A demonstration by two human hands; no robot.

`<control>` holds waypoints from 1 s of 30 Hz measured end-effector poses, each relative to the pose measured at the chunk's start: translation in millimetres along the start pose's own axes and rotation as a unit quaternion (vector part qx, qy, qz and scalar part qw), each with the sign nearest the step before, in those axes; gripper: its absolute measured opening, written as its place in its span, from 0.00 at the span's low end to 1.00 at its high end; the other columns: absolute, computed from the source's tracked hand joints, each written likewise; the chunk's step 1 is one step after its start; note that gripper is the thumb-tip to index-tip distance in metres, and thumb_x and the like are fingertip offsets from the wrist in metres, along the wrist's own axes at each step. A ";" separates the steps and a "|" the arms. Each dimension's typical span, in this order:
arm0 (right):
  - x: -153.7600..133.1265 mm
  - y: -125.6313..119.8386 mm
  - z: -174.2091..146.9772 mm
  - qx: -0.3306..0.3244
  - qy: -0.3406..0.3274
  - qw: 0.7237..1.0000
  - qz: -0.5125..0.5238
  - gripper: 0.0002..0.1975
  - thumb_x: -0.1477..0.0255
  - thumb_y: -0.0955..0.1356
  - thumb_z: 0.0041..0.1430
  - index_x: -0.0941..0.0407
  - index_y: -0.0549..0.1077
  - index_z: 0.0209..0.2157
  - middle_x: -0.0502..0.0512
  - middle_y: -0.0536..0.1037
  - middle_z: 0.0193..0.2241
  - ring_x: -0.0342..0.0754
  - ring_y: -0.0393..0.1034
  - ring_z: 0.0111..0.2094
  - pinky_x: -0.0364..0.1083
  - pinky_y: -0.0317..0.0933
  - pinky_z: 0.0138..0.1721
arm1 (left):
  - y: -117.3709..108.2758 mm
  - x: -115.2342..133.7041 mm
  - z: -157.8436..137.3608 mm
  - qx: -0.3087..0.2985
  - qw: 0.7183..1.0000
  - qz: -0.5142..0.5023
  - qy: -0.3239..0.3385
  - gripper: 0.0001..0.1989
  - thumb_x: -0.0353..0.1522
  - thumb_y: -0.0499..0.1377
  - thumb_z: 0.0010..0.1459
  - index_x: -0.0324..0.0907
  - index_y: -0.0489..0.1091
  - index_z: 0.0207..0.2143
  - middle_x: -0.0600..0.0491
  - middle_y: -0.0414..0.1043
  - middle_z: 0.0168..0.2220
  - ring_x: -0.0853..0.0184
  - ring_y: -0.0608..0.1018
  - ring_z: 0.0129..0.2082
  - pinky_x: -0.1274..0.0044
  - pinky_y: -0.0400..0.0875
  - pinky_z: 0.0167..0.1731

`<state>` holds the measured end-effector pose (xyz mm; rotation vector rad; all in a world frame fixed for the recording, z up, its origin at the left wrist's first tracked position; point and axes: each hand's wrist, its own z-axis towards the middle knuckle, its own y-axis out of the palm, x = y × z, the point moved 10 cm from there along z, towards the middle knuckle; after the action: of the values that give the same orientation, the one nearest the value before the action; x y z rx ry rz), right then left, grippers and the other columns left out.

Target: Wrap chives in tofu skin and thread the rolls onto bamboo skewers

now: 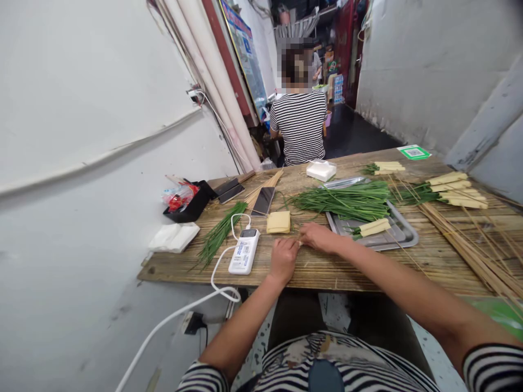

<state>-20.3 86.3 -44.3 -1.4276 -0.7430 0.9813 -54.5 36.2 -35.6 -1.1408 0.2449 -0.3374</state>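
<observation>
Low over the wooden table, my left hand (285, 257) is closed, its fingers curled down near the front edge. My right hand (319, 237) meets it from the right, fingers bent and pressed together. A small pale bit shows between the two hands; the rest of it is hidden by the fingers. Just beyond them lies a stack of yellowish square tofu sheets (278, 222). Right of the hands, a metal tray (409, 238) carries a big heap of green chives (351, 199) and a few chive-filled tofu rolls (375, 227) on a skewer.
More skewered rolls (460, 190) and loose bamboo skewers (461, 239) cover the table's right side. Left stand a white power bank (244, 251) with its cable, a phone (263, 200), chives (223, 231), tissues (174, 238) and a black box (192, 204). A person (303, 125) sits beyond the table.
</observation>
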 end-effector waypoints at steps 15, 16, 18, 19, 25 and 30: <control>10.5 -56.5 -112.3 0.109 0.290 0.947 -0.089 0.11 0.72 0.61 0.63 0.58 0.74 0.41 0.61 0.74 0.38 0.54 0.66 0.42 0.49 0.59 0.42 | 5.7 -1.1 -0.3 -0.015 0.999 -0.018 0.039 0.13 0.30 0.49 0.65 0.41 0.71 0.45 0.48 0.75 0.39 0.63 0.74 0.38 0.73 0.63 0.36; 19.2 -60.8 -144.2 0.115 0.347 0.924 -0.111 0.11 0.71 0.63 0.62 0.59 0.74 0.40 0.62 0.75 0.37 0.55 0.67 0.40 0.50 0.60 0.41 | 5.4 -1.5 -0.2 -0.016 0.999 -0.018 0.035 0.13 0.29 0.49 0.65 0.41 0.71 0.45 0.48 0.75 0.39 0.63 0.73 0.39 0.73 0.63 0.36; 32.9 -60.5 -205.3 0.109 0.428 0.884 -0.155 0.13 0.69 0.64 0.60 0.61 0.74 0.43 0.64 0.75 0.35 0.57 0.69 0.38 0.51 0.62 0.39 | 4.9 -1.9 0.3 -0.017 0.999 -0.024 0.028 0.12 0.30 0.50 0.65 0.41 0.71 0.45 0.48 0.75 0.39 0.63 0.73 0.39 0.73 0.62 0.36; 39.5 -55.7 -231.8 0.099 0.458 0.867 -0.167 0.15 0.69 0.64 0.60 0.61 0.73 0.45 0.64 0.75 0.34 0.57 0.70 0.37 0.51 0.62 0.37 | 4.4 -2.6 0.7 -0.015 0.999 -0.030 0.023 0.12 0.30 0.50 0.65 0.41 0.72 0.45 0.48 0.75 0.39 0.63 0.73 0.39 0.73 0.62 0.36; 59.9 -18.2 -289.9 0.139 0.473 0.865 -0.092 0.18 0.72 0.58 0.63 0.59 0.71 0.49 0.61 0.79 0.37 0.52 0.75 0.34 0.48 0.67 0.34 | 3.5 -9.4 3.6 -0.002 0.997 -0.072 -0.011 0.14 0.32 0.49 0.65 0.41 0.75 0.39 0.49 0.76 0.38 0.64 0.72 0.38 0.75 0.60 0.36; 40.6 -39.6 -297.3 0.247 0.410 0.873 -0.093 0.18 0.72 0.57 0.62 0.59 0.74 0.46 0.59 0.80 0.40 0.52 0.76 0.38 0.47 0.69 0.39 | 7.6 -13.5 4.6 -0.002 0.993 -0.119 -0.011 0.14 0.31 0.50 0.64 0.40 0.76 0.38 0.47 0.76 0.36 0.65 0.72 0.36 0.75 0.62 0.38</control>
<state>266.6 -7.9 -24.6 -1.1282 0.0209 0.2980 -64.3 48.1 -40.5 -1.1785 0.0895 -0.5358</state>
